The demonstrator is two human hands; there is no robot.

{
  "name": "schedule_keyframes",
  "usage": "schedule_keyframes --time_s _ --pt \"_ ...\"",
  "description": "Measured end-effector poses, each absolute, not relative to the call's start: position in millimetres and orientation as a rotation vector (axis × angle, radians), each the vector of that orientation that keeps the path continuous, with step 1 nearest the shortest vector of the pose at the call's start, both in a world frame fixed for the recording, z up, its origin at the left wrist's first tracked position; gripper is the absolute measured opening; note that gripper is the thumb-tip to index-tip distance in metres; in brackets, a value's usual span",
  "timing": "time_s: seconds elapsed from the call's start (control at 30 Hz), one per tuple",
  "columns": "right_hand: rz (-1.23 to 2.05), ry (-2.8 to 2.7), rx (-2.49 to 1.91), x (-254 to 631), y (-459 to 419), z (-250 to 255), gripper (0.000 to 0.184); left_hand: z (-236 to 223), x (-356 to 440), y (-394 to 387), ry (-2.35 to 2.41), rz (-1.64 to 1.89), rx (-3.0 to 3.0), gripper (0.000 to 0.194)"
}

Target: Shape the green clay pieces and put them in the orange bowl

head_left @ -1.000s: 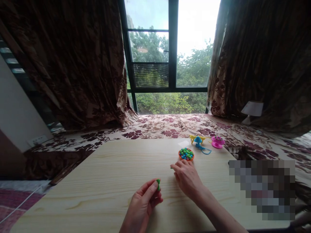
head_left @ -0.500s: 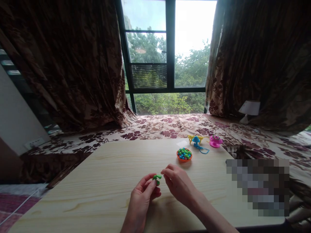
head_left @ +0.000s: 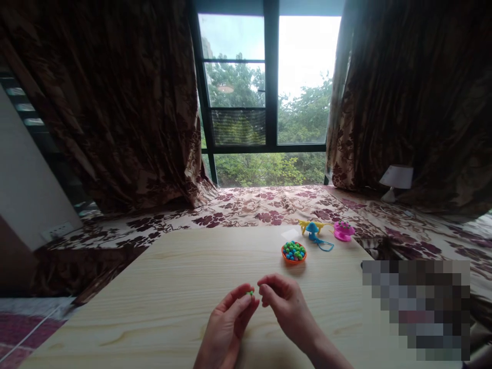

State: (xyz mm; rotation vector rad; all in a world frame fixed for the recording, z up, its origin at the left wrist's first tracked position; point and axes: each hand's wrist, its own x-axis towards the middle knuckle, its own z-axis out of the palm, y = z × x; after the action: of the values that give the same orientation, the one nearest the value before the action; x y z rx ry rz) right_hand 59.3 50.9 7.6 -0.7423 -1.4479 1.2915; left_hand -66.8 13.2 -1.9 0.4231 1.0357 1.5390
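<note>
Left hand point(head_left: 229, 316) pinches green piece point(head_left: 250, 293).

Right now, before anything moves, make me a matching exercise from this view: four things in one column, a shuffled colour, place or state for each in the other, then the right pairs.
Things:
1. Bowl
2. Lamp
3. Left hand
4. Table

Descriptions:
A. pale, wood-grained
B. gripping a small green piece in its fingers
C. orange, containing small balls
D. white, in front of a dark curtain

Pairs: 1-C, 2-D, 3-B, 4-A
</note>
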Motion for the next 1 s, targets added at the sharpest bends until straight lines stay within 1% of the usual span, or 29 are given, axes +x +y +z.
schedule_keyframes --time_s 0.1,0.3,0.37,0.5,0.67,0.73,0.87,1.0 --pt "1.330 -1.336 -0.738 58 45 5 0.016 3 -68 9 1.025 1.562 0.403 0.027" --pt "1.564 -1.127 -0.698 56 40 -3 0.023 7 -73 4 0.989 1.552 0.293 0.033" --pt "1.590 -1.069 -0.717 56 40 -4 0.024 5 -75 4 0.897 1.536 0.278 0.032" --pt "1.634 -0.982 -0.766 53 42 -7 0.028 4 -75 3 0.811 1.485 0.239 0.022" --pt "1.726 -0.985 -0.815 49 40 -11 0.034 4 -75 -1 0.841 1.538 0.233 0.023" --pt "1.730 -0.987 -0.832 49 39 -12 0.035 4 -76 -2 0.837 1.546 0.234 0.025" --pt "1.723 -1.003 -0.711 53 39 -7 0.035 3 -73 0 0.724 1.531 0.303 0.030" --pt "1.700 -0.982 -0.763 57 41 0 0.037 2 -72 2 0.785 1.550 0.314 0.046"
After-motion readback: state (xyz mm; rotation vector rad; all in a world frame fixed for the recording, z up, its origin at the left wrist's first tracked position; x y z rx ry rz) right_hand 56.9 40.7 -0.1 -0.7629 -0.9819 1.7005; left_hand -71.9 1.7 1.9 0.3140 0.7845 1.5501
